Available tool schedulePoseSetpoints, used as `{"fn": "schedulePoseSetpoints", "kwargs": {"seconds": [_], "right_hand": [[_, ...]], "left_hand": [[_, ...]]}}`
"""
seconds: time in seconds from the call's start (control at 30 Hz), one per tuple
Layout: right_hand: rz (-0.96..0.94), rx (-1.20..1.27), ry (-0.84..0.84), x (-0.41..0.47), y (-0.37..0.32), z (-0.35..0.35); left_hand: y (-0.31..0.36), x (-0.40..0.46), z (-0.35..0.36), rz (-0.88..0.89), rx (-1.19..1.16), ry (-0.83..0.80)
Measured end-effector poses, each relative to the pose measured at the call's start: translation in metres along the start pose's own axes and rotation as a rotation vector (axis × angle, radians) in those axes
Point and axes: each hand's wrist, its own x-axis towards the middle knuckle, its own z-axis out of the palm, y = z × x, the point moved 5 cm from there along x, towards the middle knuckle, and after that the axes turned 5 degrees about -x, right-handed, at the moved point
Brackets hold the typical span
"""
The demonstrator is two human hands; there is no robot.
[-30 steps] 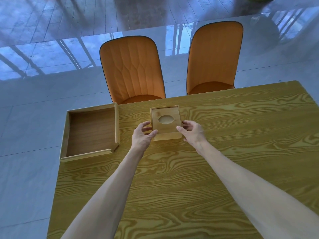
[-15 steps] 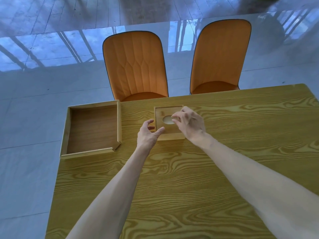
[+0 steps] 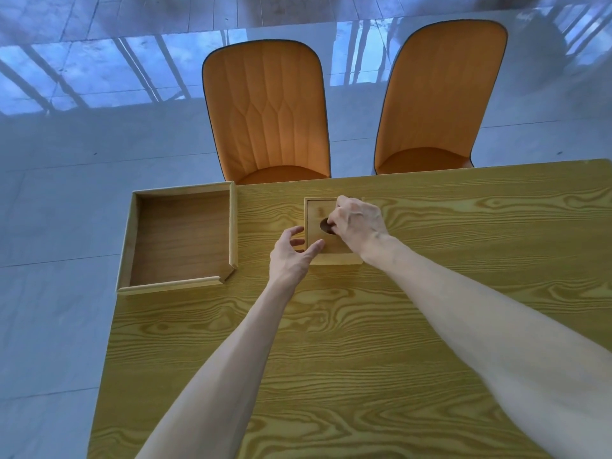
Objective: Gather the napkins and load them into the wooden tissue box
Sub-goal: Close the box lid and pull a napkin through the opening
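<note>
The wooden tissue box (image 3: 323, 241) sits on the table (image 3: 364, 342) near its far edge, lid on, oval slot facing up. Change over the last 1 s: the right hand (image 3: 359, 223) has left the box's right side and now lies over the lid, fingertips (image 3: 331, 224) curled down at the edge of the slot; the slot now shows dark where it read pale before. Whether the fingers grip the lid through the opening or only rest there, I cannot tell. The left hand (image 3: 291, 256) stays at the box's left near corner, fingers loosely spread, thumb against the front left edge, not clenched, apparently steadying. Judgement: the lid is about to be lifted by the slot so the box can be filled. No napkins are visible anywhere in view, so loading has not begun. Left of the box, well apart from it, a shallow wooden tray (image 3: 132, 246) overhangs the table's corner. 2 orange chairs (image 3: 268, 111) stand beyond the far edge.
</note>
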Motion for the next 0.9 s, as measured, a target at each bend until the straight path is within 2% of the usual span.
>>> {"fn": "schedulePoseSetpoints", "kwargs": {"seconds": [0.33,0.5,0.9], "right_hand": [[-0.050,0.031,0.002,-0.005,0.005,0.005],[0.019,0.256,0.072,-0.018,0.010,0.000],[0.165,0.439,0.214,-0.037,0.024,0.014]], "left_hand": [[0.001,-0.001,0.001,-0.017,-0.011,0.003],[0.002,-0.002,0.002,-0.028,-0.017,0.008],[0.003,-0.003,0.003,-0.037,-0.003,0.014]]}}
